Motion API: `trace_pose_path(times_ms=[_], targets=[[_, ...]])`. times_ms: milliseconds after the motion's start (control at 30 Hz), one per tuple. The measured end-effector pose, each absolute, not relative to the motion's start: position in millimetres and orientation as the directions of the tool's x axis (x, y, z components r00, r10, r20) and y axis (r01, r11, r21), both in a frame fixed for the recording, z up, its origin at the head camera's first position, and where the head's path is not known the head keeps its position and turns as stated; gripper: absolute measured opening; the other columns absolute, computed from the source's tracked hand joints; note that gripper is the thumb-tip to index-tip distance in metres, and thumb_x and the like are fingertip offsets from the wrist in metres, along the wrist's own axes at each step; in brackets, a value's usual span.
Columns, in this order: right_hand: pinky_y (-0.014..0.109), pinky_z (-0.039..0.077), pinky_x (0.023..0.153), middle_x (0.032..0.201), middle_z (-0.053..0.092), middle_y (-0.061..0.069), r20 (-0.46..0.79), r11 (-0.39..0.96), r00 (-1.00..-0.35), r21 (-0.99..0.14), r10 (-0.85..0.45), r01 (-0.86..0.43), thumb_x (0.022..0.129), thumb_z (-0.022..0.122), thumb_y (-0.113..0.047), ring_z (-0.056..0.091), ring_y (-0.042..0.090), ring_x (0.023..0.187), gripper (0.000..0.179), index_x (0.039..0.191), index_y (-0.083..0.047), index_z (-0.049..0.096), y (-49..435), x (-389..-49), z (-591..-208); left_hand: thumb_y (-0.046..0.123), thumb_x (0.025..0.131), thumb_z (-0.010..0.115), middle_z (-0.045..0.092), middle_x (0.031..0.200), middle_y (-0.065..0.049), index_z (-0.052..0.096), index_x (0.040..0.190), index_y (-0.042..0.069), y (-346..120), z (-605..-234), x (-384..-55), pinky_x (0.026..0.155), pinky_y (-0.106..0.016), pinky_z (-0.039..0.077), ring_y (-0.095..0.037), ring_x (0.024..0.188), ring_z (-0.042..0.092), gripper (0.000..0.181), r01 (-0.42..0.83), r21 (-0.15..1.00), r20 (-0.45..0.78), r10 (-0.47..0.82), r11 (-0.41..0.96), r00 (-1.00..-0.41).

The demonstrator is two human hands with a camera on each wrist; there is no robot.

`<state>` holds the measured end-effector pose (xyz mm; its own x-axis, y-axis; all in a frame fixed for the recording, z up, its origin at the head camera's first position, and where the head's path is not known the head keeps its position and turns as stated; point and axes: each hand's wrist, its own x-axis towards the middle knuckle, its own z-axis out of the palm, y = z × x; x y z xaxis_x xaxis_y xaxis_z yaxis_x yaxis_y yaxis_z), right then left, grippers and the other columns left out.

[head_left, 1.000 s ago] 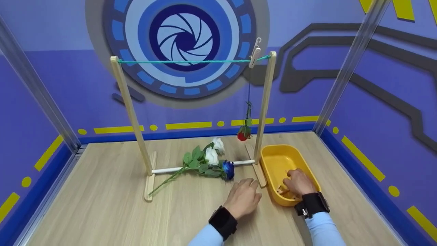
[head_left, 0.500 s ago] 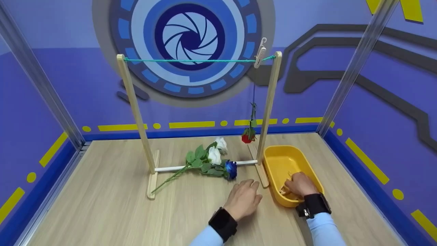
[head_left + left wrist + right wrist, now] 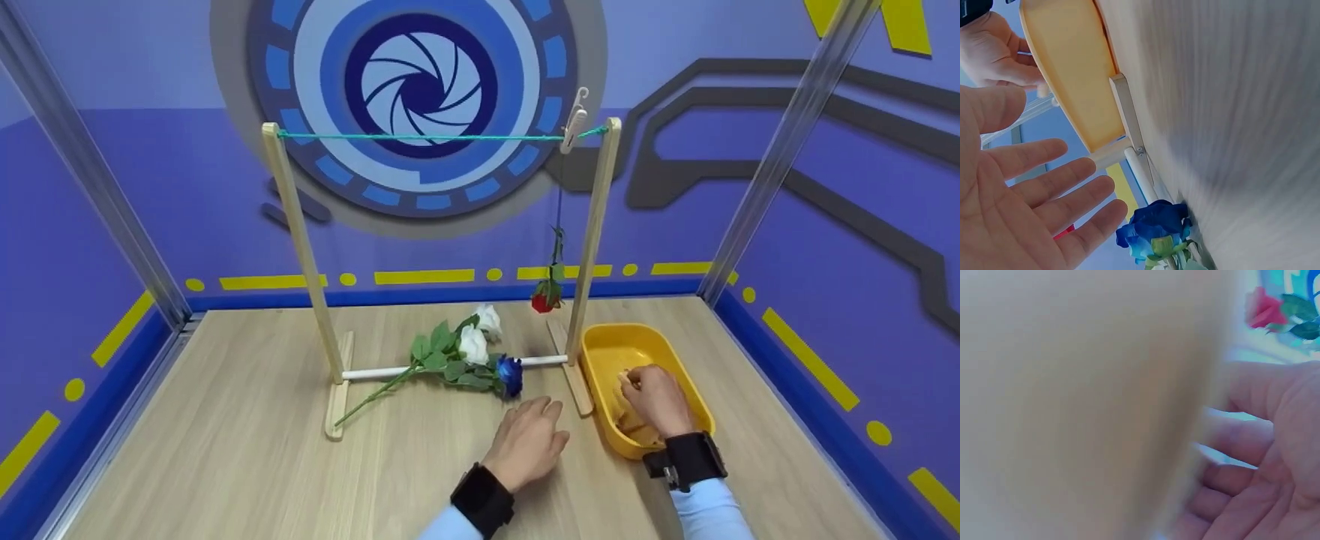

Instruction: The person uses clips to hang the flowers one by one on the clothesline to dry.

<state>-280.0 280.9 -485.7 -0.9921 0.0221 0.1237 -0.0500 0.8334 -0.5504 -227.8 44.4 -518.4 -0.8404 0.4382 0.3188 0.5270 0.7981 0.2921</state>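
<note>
My right hand (image 3: pixel 660 401) is at the tub (image 3: pixel 615 351), lower right of the frame, pinching what looks like a peg (image 3: pixel 623 381) between thumb and fingertips. So I'd call this the peg-grabbing step. My left hand (image 3: pixel 527 442) holds nothing, fingers spread near the blue rose (image 3: pixel 509 376). The red rose (image 3: pixel 546 298) hangs below the line (image 3: pixel 337 136), right of centre. Next, I reckon, calls for lifting the peg clear without bumping the stand (image 3: pixel 592 240).

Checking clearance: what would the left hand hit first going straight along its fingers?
Probably the white bar, near its right end; depth is unclear, so the left hand may pass above it.
</note>
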Motion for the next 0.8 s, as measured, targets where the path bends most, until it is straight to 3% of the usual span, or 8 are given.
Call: trace_pose_path(times_ms=[233, 400, 633, 800], targets=[[0.041, 0.059, 0.074, 0.097, 0.074, 0.014, 0.308, 0.766, -0.951, -0.608, -0.014, -0.208, 0.095, 0.073, -0.008, 0.067, 0.025, 0.081, 0.015, 0.106, 0.002, 0.077, 256.8, -269.6, -480.5, 0.025, 0.102, 0.065, 0.066, 0.135, -0.015, 0.064, 0.136, 0.002, 35.5, -519.3, -226.4, 0.102, -0.050, 0.051, -0.032, 0.124, 0.063, 0.041, 0.520, 0.350, 0.326, 0.419, 0.779, -0.848], [0.035, 0.060, 0.077, 0.097, 0.073, 0.009, 0.353, 0.682, -0.935, -0.679, -0.019, -0.270, 0.093, 0.076, -0.007, 0.069, 0.023, 0.086, 0.011, 0.103, -0.003, 0.075, 236.3, -263.2, -482.8, 0.024, 0.102, 0.065, 0.066, 0.133, -0.015, 0.063, 0.136, 0.000, 26.9, -517.5, -223.9, 0.102, -0.049, 0.051, -0.032, 0.124, 0.063, 0.042, 0.525, 0.362, 0.354, 0.407, 0.770, -0.842], [0.028, 0.056, 0.082, 0.106, 0.070, 0.009, 0.337, 0.546, -0.941, -0.790, 0.006, -0.279, 0.092, 0.077, -0.004, 0.066, 0.021, 0.093, 0.030, 0.120, -0.003, 0.064, 210.4, -253.8, -489.8, 0.024, 0.100, 0.067, 0.067, 0.131, -0.015, 0.063, 0.136, 0.001, 16.9, -512.9, -215.6, 0.099, -0.046, 0.053, -0.031, 0.120, 0.064, 0.043, 0.539, 0.344, 0.423, 0.386, 0.768, -0.820], [0.026, 0.057, 0.078, 0.105, 0.071, 0.011, 0.391, 0.479, -0.920, -0.806, -0.013, -0.349, 0.089, 0.077, 0.000, 0.067, 0.022, 0.089, 0.039, 0.126, 0.002, 0.064, 195.2, -248.6, -495.8, 0.022, 0.100, 0.068, 0.067, 0.131, -0.014, 0.063, 0.137, 0.001, 12.0, -510.3, -213.8, 0.097, -0.046, 0.054, -0.030, 0.120, 0.064, 0.043, 0.516, 0.408, 0.416, 0.350, 0.753, -0.839]])
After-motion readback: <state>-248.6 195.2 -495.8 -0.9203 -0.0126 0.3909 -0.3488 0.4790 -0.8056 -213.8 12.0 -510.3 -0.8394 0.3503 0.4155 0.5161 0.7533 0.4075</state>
